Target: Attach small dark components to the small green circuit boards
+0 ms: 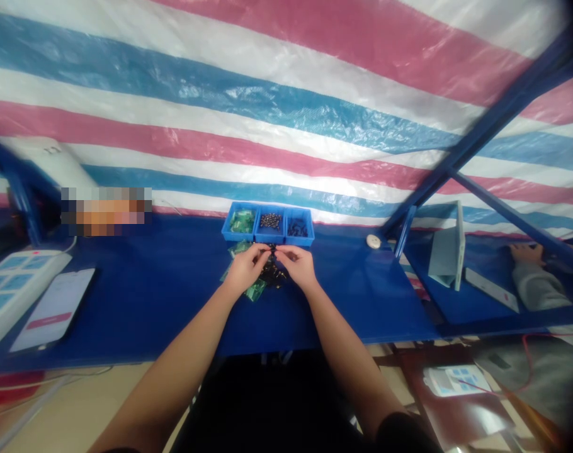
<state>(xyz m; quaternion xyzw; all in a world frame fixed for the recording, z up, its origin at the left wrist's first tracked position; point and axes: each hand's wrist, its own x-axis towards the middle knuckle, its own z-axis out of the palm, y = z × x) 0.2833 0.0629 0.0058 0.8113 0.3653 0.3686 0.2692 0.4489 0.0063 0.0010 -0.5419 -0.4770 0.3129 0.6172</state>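
My left hand [245,267] and my right hand [297,265] meet over the blue table [164,296], fingertips pinched together on a small dark part I cannot make out. Under them lies a loose pile of small dark parts [272,275] and green pieces [255,290]. Just behind stands a blue three-compartment tray [268,227]: green pieces on the left, dark round parts in the middle, dark blue parts on the right.
A phone [55,308] and a white power strip [12,286] lie at the left. A small white round object [373,241] sits right of the tray. Another person's hand and grey sleeve [534,277] rest at the far right, near a grey stand [449,248].
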